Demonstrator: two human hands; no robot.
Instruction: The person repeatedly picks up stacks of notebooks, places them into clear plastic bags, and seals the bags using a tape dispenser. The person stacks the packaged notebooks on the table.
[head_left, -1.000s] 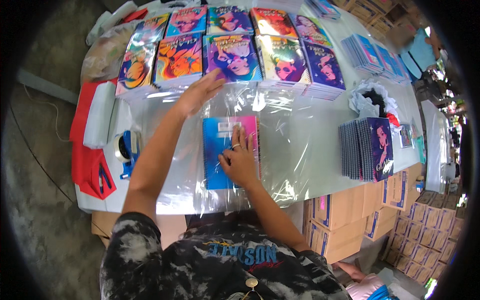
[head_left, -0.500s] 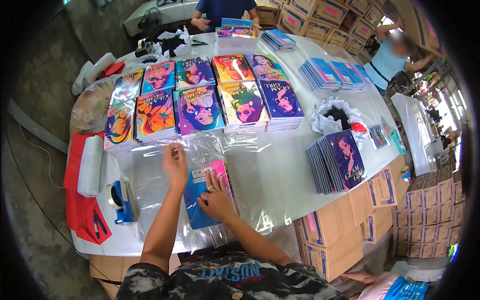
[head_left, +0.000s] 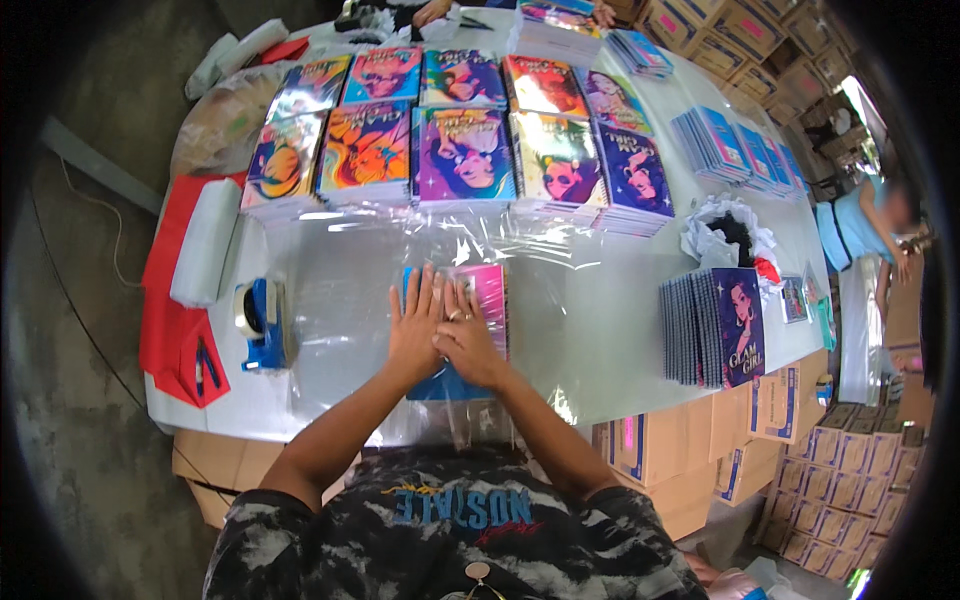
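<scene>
A spiral notebook with a blue and pink cover (head_left: 490, 287) lies flat on the table near me. Clear plastic film (head_left: 350, 300) spreads over and around it, creased and shiny. My left hand (head_left: 413, 330) presses on the covered notebook, palm down with fingers stretched toward the far side. Right beside it, my right hand (head_left: 470, 345), with a ring on one finger, also rests on the notebook, fingers extended and thumb touching the left hand. Neither hand grips anything. Both hands hide much of the notebook's middle.
Beyond the film stand stacks of colourful notebooks (head_left: 463, 155). A blue tape dispenser (head_left: 263, 325) and pens (head_left: 205, 365) on red material are at left. More notebooks (head_left: 710, 330) and crumpled white paper (head_left: 725, 235) lie right. Cardboard boxes (head_left: 670, 430) stand beside the table.
My left hand has come down from above the film onto the notebook beside my right hand. The film now lies over the notebook. The view has shifted, lowering the near table edge's distance.
</scene>
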